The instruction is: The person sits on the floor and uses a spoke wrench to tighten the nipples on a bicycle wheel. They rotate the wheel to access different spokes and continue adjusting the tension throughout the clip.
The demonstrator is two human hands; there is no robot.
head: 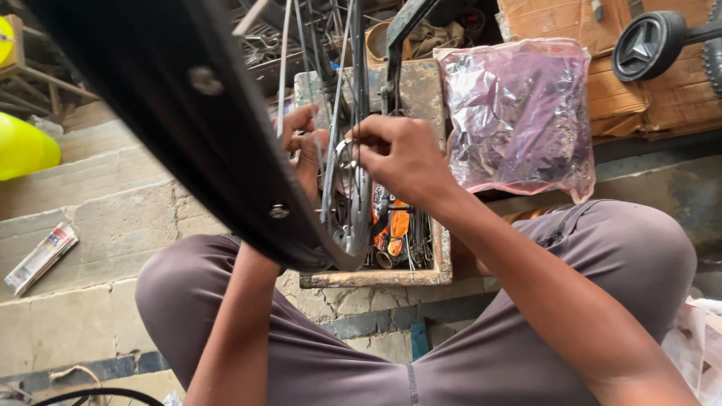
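Note:
A bicycle wheel stands upright between my knees, its black rim (pixel 188 113) sweeping from the top left down to the metal hub (pixel 347 177) in the middle. Thin steel spokes (pixel 331 90) run up from the hub. My right hand (pixel 402 158) grips the hub from the right side, fingers curled on it. My left hand (pixel 301 143) sits behind the spokes on the hub's left side, partly hidden by the rim, fingers pinched on a spoke or the hub.
A worn wooden toolbox (pixel 421 274) with orange-handled tools (pixel 397 225) lies under the hub. A plastic bag of dark parts (pixel 519 113) leans at the right. Cardboard boxes and a small black wheel (pixel 647 45) sit behind. A folded packet (pixel 41 256) lies on the stone steps.

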